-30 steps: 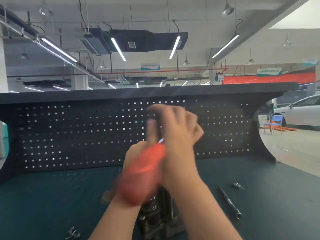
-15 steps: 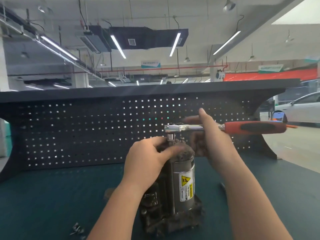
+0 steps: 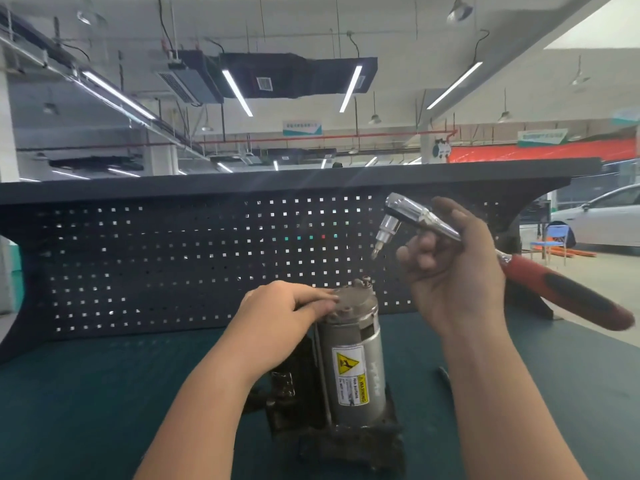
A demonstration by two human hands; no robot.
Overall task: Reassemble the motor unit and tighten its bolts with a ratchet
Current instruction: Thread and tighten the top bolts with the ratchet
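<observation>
Head view: the motor unit [image 3: 353, 362], a grey cylinder with a yellow warning label [image 3: 350, 379], stands upright on a dark, grimy base [image 3: 339, 441] on the green-topped bench [image 3: 86, 393]. The left hand [image 3: 277, 323] rests on the cylinder's top cap, its fingers [image 3: 320, 303] curled over the cap's left edge and gripping it. A small bolt head [image 3: 366, 280] stands up from the far rim of the cap, just right of those fingers.

The right hand [image 3: 453, 271] is raised above and to the right of the motor, clear of it. Its fingers [image 3: 420, 249] are curled around the chrome shank of the ratchet [image 3: 433, 223] and hold it. The ratchet's head points up and left, with a short socket and bit [image 3: 382, 235] hanging down from it, apart from the bolt below. The red and black handle [image 3: 568, 296] slopes down to the right, past the wrist.

A thin dark metal rod [image 3: 444, 374] lies on the bench below the right forearm, mostly hidden. Behind both hands runs a black perforated back panel [image 3: 173, 265]. A white car [image 3: 602, 220] and a blue chair [image 3: 554, 237] sit far off, beyond the ratchet handle.
</observation>
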